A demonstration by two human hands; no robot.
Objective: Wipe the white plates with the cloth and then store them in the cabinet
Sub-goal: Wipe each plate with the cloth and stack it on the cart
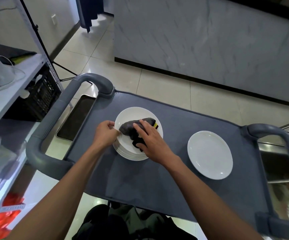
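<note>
1. Head view, work surface: a grey cart stands in front of the person, and the plates sit on its top tray.
2. Head view, stack: a stack of white plates sits on the left part of the tray, with several rims showing under the top one.
3. Head view, cloth: a dark cloth with a small yellow tag lies bunched on the top plate of the stack.
4. Head view, right hand: it lies flat on the cloth with fingers straight and slightly spread, pressing the cloth onto the plate.
5. Head view, left hand: its thumb and fingers pinch the left rim of the top plate, steadying it.
6. Head view, separate plate: a single white plate lies on the right part of the tray, well apart from the stack, with nothing on it.
7. Progress, as a judgement: wiping looks to be in hand on the top plate. The single plate may already be wiped, though its surface does not prove that.
8. What is left: the rest of the stack needs wiping, and every plate needs storing. No cabinet can be picked out with certainty.
</note>
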